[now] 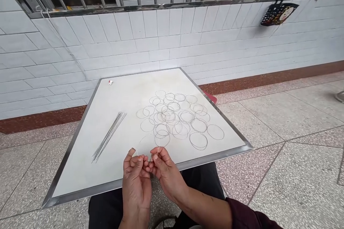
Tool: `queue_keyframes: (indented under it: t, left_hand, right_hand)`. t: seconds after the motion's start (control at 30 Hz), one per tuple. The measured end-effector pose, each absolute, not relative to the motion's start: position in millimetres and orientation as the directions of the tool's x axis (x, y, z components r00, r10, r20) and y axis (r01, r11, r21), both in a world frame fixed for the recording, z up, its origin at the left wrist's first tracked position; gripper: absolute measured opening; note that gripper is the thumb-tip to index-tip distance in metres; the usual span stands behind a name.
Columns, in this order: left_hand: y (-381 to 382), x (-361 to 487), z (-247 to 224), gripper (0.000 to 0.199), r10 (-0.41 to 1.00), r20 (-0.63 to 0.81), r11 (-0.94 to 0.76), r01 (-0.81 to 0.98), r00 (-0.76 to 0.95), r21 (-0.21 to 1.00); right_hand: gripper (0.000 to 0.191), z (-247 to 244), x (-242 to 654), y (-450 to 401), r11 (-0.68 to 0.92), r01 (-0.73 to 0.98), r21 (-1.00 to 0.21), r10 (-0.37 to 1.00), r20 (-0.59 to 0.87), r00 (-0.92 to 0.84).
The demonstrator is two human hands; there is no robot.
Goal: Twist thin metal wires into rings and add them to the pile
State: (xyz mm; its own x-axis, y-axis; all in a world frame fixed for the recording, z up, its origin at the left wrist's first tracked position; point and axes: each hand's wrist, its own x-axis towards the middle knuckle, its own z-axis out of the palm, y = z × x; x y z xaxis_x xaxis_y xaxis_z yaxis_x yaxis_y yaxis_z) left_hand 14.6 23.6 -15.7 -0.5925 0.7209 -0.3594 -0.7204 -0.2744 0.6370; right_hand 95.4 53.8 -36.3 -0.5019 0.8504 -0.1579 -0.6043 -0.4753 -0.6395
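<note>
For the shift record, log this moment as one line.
left hand: pinches wire loop | right hand: pinches same loop | table: straight wires, many wire rings

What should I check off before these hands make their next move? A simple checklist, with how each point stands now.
1. Left hand has a grip on the held wire: ok.
2. Right hand has a grip on it too: ok.
3. Held wire's ends joined: cannot tell, too thin and partly hidden by fingers.
4. Straight wires lie apart from the loops: ok.
5. Loops lie without overlapping: not ok, many cross.
6. Loops lie within the table edges: ok.
</note>
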Motion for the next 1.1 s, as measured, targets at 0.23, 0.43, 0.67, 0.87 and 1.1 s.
queue_keyframes:
  t: [0.23, 0.43, 0.67, 0.87, 1.1]
  left_hand:
    - [26, 16, -19, 0.038, 0.711, -0.379, -0.253, -0.718, -0.592, 0.648]
    - [33, 20, -18, 0.043, 0.739, -0.353, -0.222, -0.702, -0.574, 0.677]
    - [33, 26, -18, 0.047, 0.803, -0.331, -0.139, -0.695, -0.496, 0.705]
    - [29, 28, -18, 0.05, 0.858, -0.351, -0.054, -0.746, -0.375, 0.664]
    - [28, 31, -19, 0.046, 0.875, -0.345, -0.032, -0.751, -0.341, 0.66]
  right_hand:
    - [0.034, -35, 101, 53, -0.466, -0.62, -0.631, 0.856, -0.145, -0.495]
    - [0.036, -39, 113, 59, -0.455, -0.584, -0.672, 0.859, -0.16, -0.486]
    - [0.091, -66, 128, 80, -0.097, -0.349, -0.932, 0.933, 0.037, -0.358]
    - [0.13, -80, 128, 91, 0.305, -0.181, -0.935, 0.884, 0.349, -0.312]
    - [0.115, -81, 128, 88, 0.411, -0.072, -0.909, 0.881, 0.416, -0.225]
